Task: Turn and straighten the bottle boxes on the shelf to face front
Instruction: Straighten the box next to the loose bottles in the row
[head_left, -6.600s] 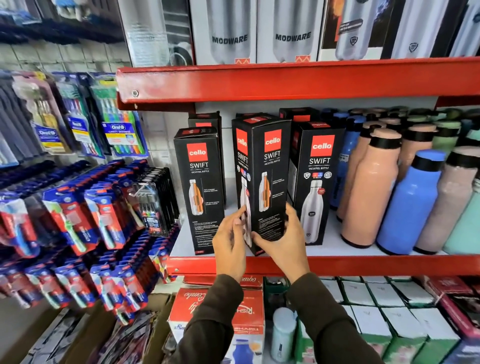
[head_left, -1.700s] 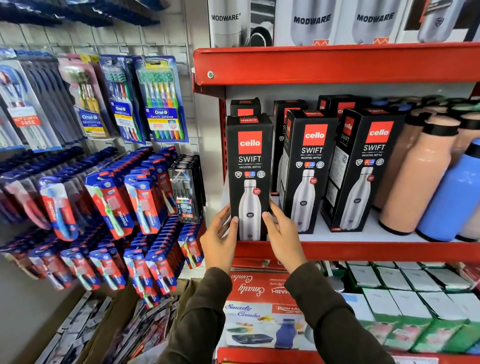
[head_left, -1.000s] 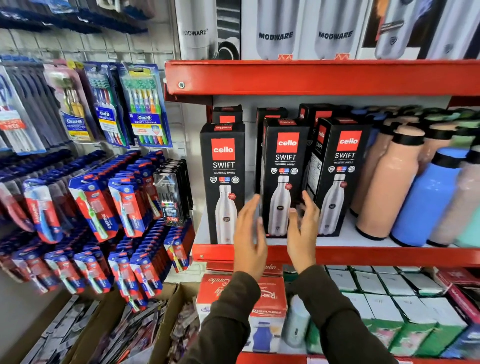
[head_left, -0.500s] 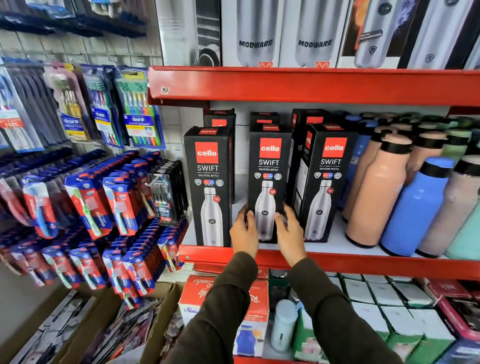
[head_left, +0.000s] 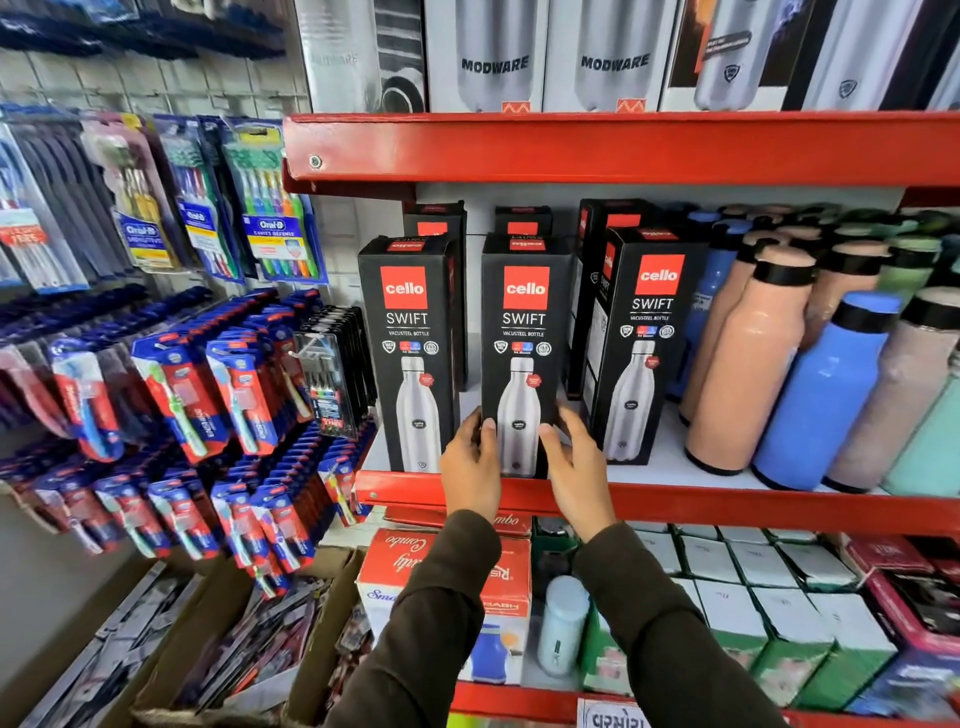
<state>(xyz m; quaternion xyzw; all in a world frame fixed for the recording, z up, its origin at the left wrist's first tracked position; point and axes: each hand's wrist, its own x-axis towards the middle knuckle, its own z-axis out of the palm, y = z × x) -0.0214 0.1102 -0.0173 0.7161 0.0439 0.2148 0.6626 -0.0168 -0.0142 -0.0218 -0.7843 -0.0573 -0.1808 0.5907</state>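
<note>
both hands clasp the middle bottle box (head_left: 523, 332) at its base, left hand (head_left: 470, 465) and right hand (head_left: 574, 467) on its sides; it stands upright, front-facing, at the red shelf (head_left: 727, 501) edge, between two other boxes

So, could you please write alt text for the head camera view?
Two hands, left hand and right hand, grip the middle Cello Swift box on a red shelf, between two matching boxes, the right box angled.

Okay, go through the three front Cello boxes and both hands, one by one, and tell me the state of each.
Left box: upright, facing front.
Middle box: upright, facing front, held at its base.
Right box: upright, angled, side panel showing.
Left hand: gripping middle box.
Right hand: gripping middle box.
</note>
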